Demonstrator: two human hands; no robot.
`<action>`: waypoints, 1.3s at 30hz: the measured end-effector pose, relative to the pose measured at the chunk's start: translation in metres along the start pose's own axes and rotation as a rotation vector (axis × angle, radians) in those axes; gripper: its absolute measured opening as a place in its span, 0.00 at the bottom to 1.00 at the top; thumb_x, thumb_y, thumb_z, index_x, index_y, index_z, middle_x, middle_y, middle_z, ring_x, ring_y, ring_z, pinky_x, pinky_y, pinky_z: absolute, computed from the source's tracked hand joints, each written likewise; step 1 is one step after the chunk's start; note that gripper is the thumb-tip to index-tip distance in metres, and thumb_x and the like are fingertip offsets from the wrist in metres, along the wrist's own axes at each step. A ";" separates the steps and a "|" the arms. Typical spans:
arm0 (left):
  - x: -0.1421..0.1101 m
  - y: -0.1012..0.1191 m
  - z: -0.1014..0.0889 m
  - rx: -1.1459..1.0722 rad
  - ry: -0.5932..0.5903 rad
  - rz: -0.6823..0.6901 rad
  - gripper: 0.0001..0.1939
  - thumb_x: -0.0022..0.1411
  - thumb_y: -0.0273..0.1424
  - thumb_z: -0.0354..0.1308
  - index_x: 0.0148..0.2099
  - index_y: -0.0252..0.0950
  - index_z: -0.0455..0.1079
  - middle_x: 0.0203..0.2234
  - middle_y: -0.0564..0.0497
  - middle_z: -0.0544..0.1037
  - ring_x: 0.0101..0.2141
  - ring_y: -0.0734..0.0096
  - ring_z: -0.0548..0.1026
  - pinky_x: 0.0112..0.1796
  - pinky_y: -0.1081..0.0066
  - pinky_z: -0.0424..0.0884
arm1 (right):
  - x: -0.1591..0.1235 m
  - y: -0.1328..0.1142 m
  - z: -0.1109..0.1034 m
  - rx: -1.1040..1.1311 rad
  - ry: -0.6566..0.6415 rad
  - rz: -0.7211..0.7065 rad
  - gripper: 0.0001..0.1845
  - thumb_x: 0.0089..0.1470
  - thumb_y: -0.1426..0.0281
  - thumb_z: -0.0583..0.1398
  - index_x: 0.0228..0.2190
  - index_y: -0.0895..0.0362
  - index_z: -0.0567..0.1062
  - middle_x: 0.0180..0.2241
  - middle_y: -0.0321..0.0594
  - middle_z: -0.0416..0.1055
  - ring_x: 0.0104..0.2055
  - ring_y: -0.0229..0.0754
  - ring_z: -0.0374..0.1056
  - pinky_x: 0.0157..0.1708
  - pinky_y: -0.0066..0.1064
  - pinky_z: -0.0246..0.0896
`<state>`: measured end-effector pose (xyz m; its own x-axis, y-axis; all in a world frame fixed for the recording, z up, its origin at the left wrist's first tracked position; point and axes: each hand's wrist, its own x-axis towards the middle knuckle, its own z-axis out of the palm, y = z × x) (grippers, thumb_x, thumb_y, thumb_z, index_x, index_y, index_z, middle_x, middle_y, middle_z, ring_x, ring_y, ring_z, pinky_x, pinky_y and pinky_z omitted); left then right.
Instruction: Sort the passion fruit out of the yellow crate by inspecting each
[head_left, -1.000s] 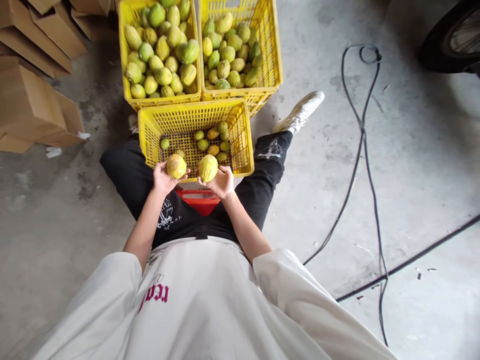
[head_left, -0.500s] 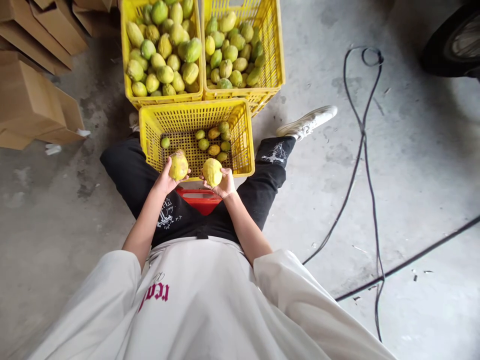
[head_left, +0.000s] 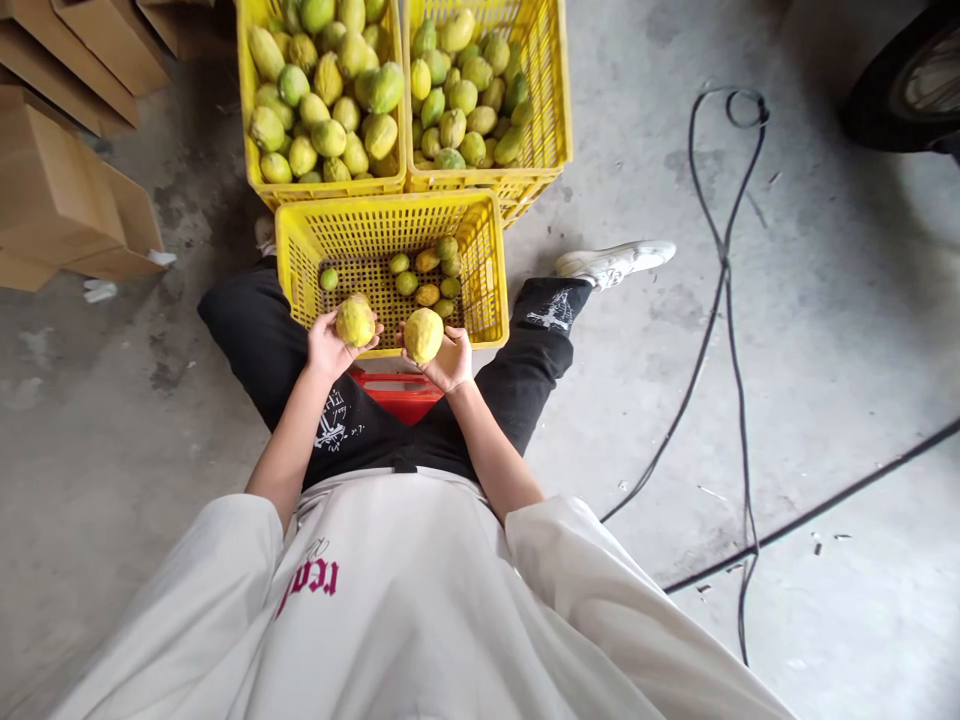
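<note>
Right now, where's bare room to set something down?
Near crate: bare mesh between lone fruit and cluster. Floor: bare between far-right crate and cable. Crowded: far-left crate, near crate's right half, and its near edge, where left hand and right hand each hold a fruit.

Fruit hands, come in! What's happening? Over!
Left hand: holding yellow fruit. Right hand: holding second yellow fruit. Nearest crate: smaller-looking fruits inside. Nothing visibly blocking the hands.
</note>
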<state>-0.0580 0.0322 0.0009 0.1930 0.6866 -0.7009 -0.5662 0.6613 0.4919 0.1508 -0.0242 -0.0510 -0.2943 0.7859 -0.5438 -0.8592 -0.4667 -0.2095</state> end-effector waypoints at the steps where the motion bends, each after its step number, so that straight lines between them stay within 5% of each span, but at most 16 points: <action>1: 0.001 -0.001 -0.002 -0.006 -0.004 -0.004 0.22 0.77 0.40 0.47 0.59 0.34 0.74 0.38 0.42 0.86 0.42 0.54 0.88 0.38 0.62 0.84 | 0.000 0.000 0.001 0.004 -0.004 -0.021 0.22 0.55 0.58 0.58 0.49 0.53 0.75 0.45 0.48 0.82 0.55 0.58 0.78 0.51 0.58 0.80; 5: 0.006 -0.006 -0.007 0.039 -0.015 0.000 0.17 0.74 0.41 0.58 0.59 0.39 0.72 0.38 0.48 0.85 0.41 0.57 0.88 0.45 0.60 0.84 | 0.001 -0.001 0.002 0.003 0.039 -0.033 0.20 0.58 0.60 0.58 0.50 0.54 0.74 0.43 0.47 0.83 0.54 0.57 0.79 0.49 0.54 0.82; 8: 0.007 -0.007 -0.007 0.105 -0.027 -0.008 0.16 0.73 0.43 0.62 0.56 0.39 0.73 0.33 0.51 0.83 0.32 0.64 0.86 0.37 0.68 0.83 | 0.004 -0.001 -0.001 0.026 0.087 0.009 0.18 0.63 0.57 0.59 0.50 0.53 0.74 0.39 0.44 0.82 0.45 0.50 0.81 0.36 0.38 0.83; 13: 0.002 -0.005 -0.002 0.149 -0.044 -0.037 0.10 0.72 0.38 0.60 0.46 0.36 0.75 0.29 0.50 0.83 0.25 0.68 0.81 0.27 0.72 0.79 | 0.002 -0.001 0.002 0.032 0.067 0.039 0.15 0.66 0.59 0.57 0.48 0.55 0.75 0.41 0.42 0.83 0.32 0.39 0.77 0.19 0.20 0.67; 16: 0.001 -0.005 0.000 0.129 -0.015 -0.041 0.08 0.70 0.33 0.59 0.45 0.36 0.75 0.31 0.48 0.84 0.30 0.67 0.84 0.34 0.71 0.83 | -0.001 -0.001 0.007 -0.029 0.044 -0.002 0.16 0.65 0.61 0.57 0.49 0.54 0.76 0.47 0.45 0.83 0.38 0.42 0.79 0.23 0.23 0.72; 20: 0.003 -0.004 -0.004 0.074 0.014 -0.082 0.14 0.70 0.39 0.56 0.47 0.35 0.75 0.32 0.44 0.85 0.40 0.55 0.88 0.47 0.56 0.86 | -0.005 0.000 0.012 -0.023 0.032 -0.056 0.20 0.63 0.59 0.56 0.53 0.50 0.75 0.50 0.43 0.83 0.52 0.52 0.80 0.39 0.41 0.82; 25: 0.004 -0.005 -0.006 0.023 -0.018 -0.118 0.20 0.68 0.38 0.48 0.53 0.33 0.74 0.39 0.40 0.87 0.47 0.46 0.87 0.48 0.48 0.85 | -0.006 0.003 0.019 -0.045 0.016 -0.088 0.24 0.58 0.60 0.57 0.55 0.48 0.74 0.49 0.43 0.82 0.56 0.55 0.79 0.51 0.56 0.80; 30: 0.006 -0.007 -0.006 0.049 -0.022 -0.078 0.18 0.65 0.33 0.52 0.55 0.37 0.73 0.39 0.44 0.86 0.48 0.51 0.87 0.46 0.56 0.85 | -0.002 0.005 0.009 -0.057 0.020 -0.034 0.20 0.60 0.56 0.60 0.49 0.52 0.75 0.43 0.44 0.83 0.53 0.55 0.80 0.52 0.53 0.80; 36: 0.004 -0.009 -0.011 0.171 -0.115 -0.136 0.21 0.61 0.30 0.56 0.56 0.37 0.74 0.41 0.45 0.86 0.45 0.53 0.88 0.42 0.63 0.84 | 0.004 0.007 -0.009 -0.036 0.015 0.061 0.18 0.64 0.55 0.58 0.46 0.54 0.75 0.39 0.42 0.83 0.44 0.48 0.80 0.36 0.36 0.81; 39: 0.003 -0.011 -0.010 0.218 -0.116 -0.140 0.24 0.60 0.29 0.58 0.60 0.36 0.74 0.43 0.44 0.87 0.46 0.54 0.87 0.43 0.63 0.84 | 0.003 0.009 -0.004 -0.042 -0.020 0.045 0.18 0.63 0.55 0.60 0.46 0.54 0.75 0.43 0.45 0.83 0.48 0.50 0.80 0.42 0.40 0.82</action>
<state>-0.0591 0.0240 -0.0117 0.3547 0.6060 -0.7120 -0.3445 0.7927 0.5030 0.1439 -0.0275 -0.0581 -0.3409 0.7715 -0.5371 -0.8267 -0.5181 -0.2194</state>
